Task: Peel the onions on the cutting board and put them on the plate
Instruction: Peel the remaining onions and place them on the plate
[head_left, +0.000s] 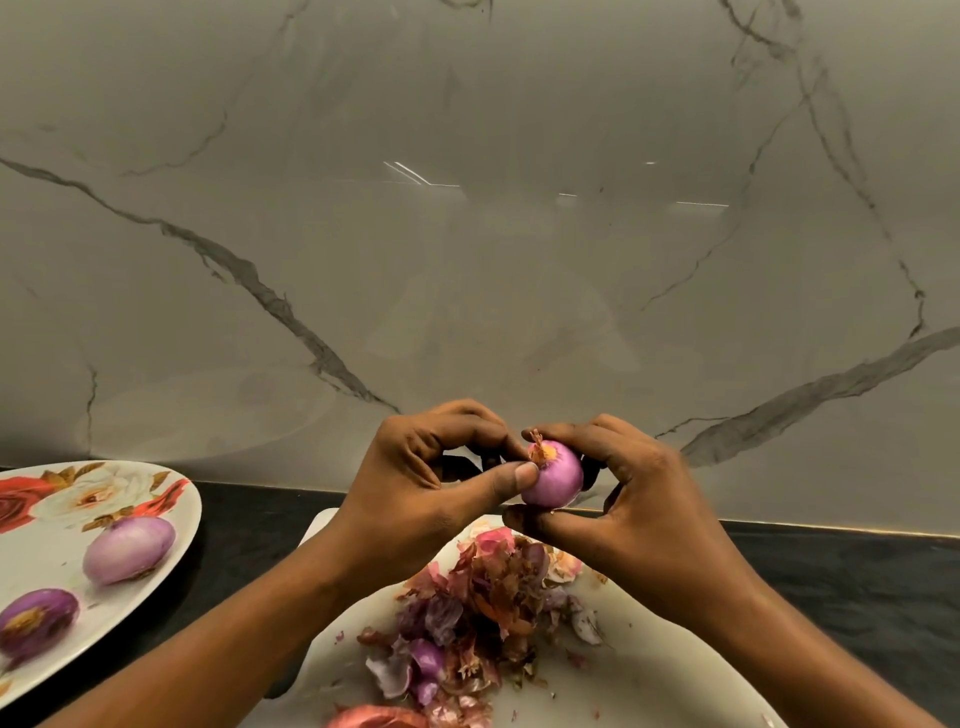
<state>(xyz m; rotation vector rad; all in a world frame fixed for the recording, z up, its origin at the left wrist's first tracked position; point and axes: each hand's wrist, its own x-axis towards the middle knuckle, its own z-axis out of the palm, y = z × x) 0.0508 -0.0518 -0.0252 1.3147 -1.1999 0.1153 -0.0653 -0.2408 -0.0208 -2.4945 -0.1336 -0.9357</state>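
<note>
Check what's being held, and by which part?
One onion: the right hand grips its body from below and the side, the left hand pinches near its tufted end.

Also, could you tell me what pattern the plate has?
The plate has a floral print, red and cream roses on white, clearest in the head view.

This looks like a kitchen, most likely in a home. A glossy marble-look wall (467, 234) with grey veins rises behind a dark countertop (857, 587). On the counter lies a white cutting board (649, 686) heaped with papery onion skins (467, 613), and to its left a flower-patterned plate (52, 558) carries two peeled onions (129, 549). The left hand (431, 483) and right hand (639, 499) grip another onion (553, 480) above the board.
</note>
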